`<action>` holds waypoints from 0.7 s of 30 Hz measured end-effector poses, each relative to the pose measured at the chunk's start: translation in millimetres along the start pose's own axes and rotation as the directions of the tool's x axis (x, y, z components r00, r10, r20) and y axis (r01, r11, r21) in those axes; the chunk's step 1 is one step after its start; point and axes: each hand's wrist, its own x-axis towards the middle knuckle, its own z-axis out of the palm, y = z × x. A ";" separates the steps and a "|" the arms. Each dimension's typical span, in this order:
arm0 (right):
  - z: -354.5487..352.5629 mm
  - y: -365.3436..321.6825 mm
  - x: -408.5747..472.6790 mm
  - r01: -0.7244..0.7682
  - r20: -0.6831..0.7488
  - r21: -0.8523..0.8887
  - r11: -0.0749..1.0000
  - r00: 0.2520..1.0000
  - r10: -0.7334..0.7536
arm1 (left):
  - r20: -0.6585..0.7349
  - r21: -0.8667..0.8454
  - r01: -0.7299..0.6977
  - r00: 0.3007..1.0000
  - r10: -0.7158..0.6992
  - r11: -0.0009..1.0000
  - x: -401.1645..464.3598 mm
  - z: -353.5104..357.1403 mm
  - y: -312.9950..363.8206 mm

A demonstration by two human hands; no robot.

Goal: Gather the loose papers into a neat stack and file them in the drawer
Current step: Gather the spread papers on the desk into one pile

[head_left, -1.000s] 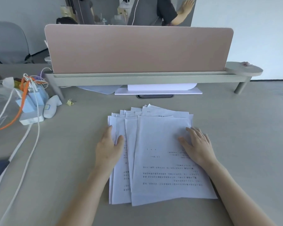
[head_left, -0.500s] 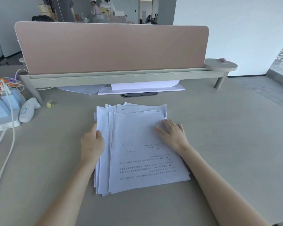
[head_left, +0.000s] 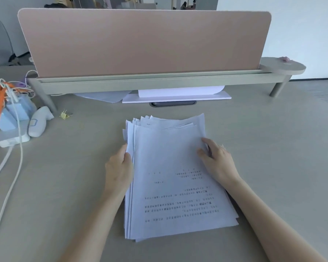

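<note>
A pile of white printed papers [head_left: 170,178] lies on the grey desk [head_left: 273,148] in front of me, sheets still fanned a little at the left and far edges. My left hand [head_left: 119,167] presses against the pile's left edge, thumb over the sheets and fingers curled at the side. My right hand [head_left: 218,161] holds the right edge, thumb resting on the top sheet and fingers at the side. No drawer is in view.
A pink divider panel [head_left: 144,42] on a raised grey shelf [head_left: 159,83] crosses the desk's back, with white sheets [head_left: 176,95] under it. At the left sit a white power strip with cables [head_left: 9,129], a white handheld device [head_left: 38,121] and a yellow binder clip [head_left: 65,115].
Both hands have pushed inward from the sides, and the spread sheets have closed into a narrower, tighter pile. My view has moved closer and shifted left.
</note>
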 end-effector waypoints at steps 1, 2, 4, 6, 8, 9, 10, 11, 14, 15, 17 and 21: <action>0.4 -0.1 -0.8 0.010 0.004 0.014 1.000 1.000 -0.010 | 0.003 -0.011 -0.001 1.000 0.001 1.000 -0.5 0.9 0.1; 1.2 -0.9 -3.1 0.018 0.015 0.032 0.999 1.000 -0.018 | 0.012 -0.016 0.003 1.000 -0.003 1.000 -2.4 0.6 0.5; 2.0 -3.4 -7.9 0.014 0.042 0.086 0.996 0.999 -0.017 | 0.038 -0.036 0.016 0.999 -0.014 0.999 -4.3 -1.6 1.0; -0.5 -6.6 -13.7 -0.012 0.069 0.162 0.987 0.998 0.001 | 0.064 -0.072 0.032 0.998 -0.027 0.997 -6.4 -3.9 3.4; -3.5 -9.6 -18.5 -0.030 0.083 0.210 0.977 0.996 0.013 | 0.086 -0.134 0.036 0.996 -0.024 0.990 -10.9 -6.2 7.0; -5.4 -11.5 -20.6 -0.036 0.087 0.225 0.974 0.996 0.017 | 0.100 -0.127 0.037 0.995 -0.024 0.991 -14.1 -7.9 10.5; -7.0 -13.7 -22.7 -0.038 0.087 0.228 0.973 0.996 0.018 | 0.111 -0.126 0.051 0.993 -0.037 0.991 -18.0 -10.1 14.5; -7.8 -15.6 -24.6 -0.034 0.084 0.233 0.972 0.996 0.014 | 0.128 -0.142 0.080 0.990 -0.062 0.987 -20.6 -11.1 16.5; -10.9 -21.7 -30.5 -0.025 0.084 0.236 0.971 0.996 0.005 | 0.240 -0.197 0.153 0.965 -0.103 0.968 -30.4 -14.3 27.6; -12.0 -23.0 -31.9 -0.021 0.082 0.240 0.970 0.997 0.001 | 0.282 -0.213 0.185 0.952 -0.121 0.959 -33.4 -14.4 30.3; -14.2 -24.0 -33.5 -0.017 0.079 0.238 0.971 0.997 -0.002 | 0.341 -0.261 0.246 0.928 -0.149 0.934 -34.3 -14.9 28.2; -15.2 -25.5 -35.2 -0.018 0.094 0.181 0.983 0.996 0.001 | 0.448 -0.267 0.353 0.869 -0.209 0.897 -36.9 -21.8 26.8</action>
